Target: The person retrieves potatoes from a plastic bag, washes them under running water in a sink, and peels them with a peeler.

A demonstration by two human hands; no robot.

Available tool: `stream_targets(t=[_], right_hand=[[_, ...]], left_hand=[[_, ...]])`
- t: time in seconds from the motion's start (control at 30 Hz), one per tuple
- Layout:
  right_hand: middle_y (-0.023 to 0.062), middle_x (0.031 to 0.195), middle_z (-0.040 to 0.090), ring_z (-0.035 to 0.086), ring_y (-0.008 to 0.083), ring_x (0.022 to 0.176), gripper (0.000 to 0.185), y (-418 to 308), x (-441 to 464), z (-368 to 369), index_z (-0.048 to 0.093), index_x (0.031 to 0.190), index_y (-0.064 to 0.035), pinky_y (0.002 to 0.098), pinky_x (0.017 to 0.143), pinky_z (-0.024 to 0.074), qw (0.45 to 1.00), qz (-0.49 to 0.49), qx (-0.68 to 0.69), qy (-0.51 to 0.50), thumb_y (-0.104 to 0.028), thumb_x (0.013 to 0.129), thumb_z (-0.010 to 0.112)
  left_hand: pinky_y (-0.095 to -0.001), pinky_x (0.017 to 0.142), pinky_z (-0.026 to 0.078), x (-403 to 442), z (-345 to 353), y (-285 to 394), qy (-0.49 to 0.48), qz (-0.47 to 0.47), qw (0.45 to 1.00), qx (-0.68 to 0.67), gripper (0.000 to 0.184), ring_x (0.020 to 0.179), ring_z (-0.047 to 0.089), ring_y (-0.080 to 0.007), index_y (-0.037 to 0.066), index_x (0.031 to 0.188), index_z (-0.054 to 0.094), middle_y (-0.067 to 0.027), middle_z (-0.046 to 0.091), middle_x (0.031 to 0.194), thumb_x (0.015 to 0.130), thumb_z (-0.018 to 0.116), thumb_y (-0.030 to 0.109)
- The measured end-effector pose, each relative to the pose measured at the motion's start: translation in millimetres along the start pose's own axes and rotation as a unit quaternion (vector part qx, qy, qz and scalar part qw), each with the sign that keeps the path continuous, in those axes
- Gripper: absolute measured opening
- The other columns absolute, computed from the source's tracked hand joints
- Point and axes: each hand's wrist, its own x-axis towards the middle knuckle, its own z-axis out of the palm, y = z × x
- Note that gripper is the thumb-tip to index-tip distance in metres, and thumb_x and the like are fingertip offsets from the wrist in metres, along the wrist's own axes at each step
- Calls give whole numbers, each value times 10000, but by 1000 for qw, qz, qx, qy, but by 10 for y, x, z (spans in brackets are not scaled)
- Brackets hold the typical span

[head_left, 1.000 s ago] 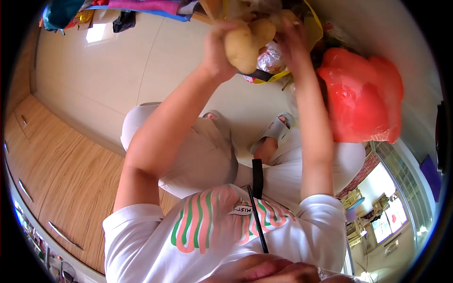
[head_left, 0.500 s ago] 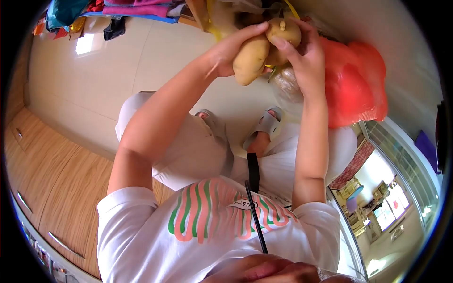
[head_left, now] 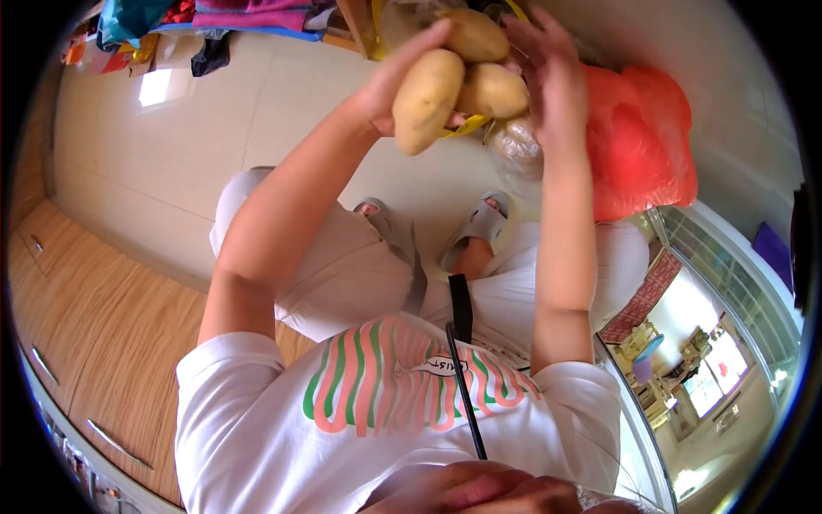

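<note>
My left hand [head_left: 396, 84] is wrapped round a cluster of three potatoes. One long potato [head_left: 428, 101] lies nearest the palm, a rounder potato [head_left: 494, 91] sits to its right, and another potato [head_left: 473, 36] rests above them. The thumb reaches over the top, and a fingertip shows beneath. Just right of the cluster is my right hand [head_left: 555, 86], blurred, with its fingers apart and nothing visible in them. Behind and below the potatoes, a yellow rim [head_left: 469, 127] shows in part; what it belongs to is mostly hidden.
A red plastic bag [head_left: 640, 141] bulges beside my right forearm. Under the right hand lies a clear plastic bag [head_left: 517, 144] with unclear contents. Wooden cabinets [head_left: 103, 343] line the left, and a shelf of folded cloth [head_left: 248, 17] stands at the top left. A glass door is at the right.
My right hand has come off the potato it was gripping and opened. The potatoes have shifted left and now sit together in my left hand.
</note>
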Motion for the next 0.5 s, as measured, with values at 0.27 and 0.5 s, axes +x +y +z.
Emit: stream_targets(t=[0.27,0.5], right_hand=[[101,1150,618,539,288,1159,538,1542,-290,-99,610,1223,-223,405,930,466,743,-45,-654,-131,-230,712,778],[147,992,646,630,329,895,141,1483,781,-482,648,961,-90,451,769,518,883,25,-441,159,-135,833,610]], left_hand=[[-319,556,525,-314,-153,215,131,110,985,-28,559,960,611,-189,131,1276,524,-35,625,1154,924,572,563],[-306,557,529,-309,17,118,175,109,978,-21,511,851,611,-188,167,1240,536,-18,618,1126,926,566,569]])
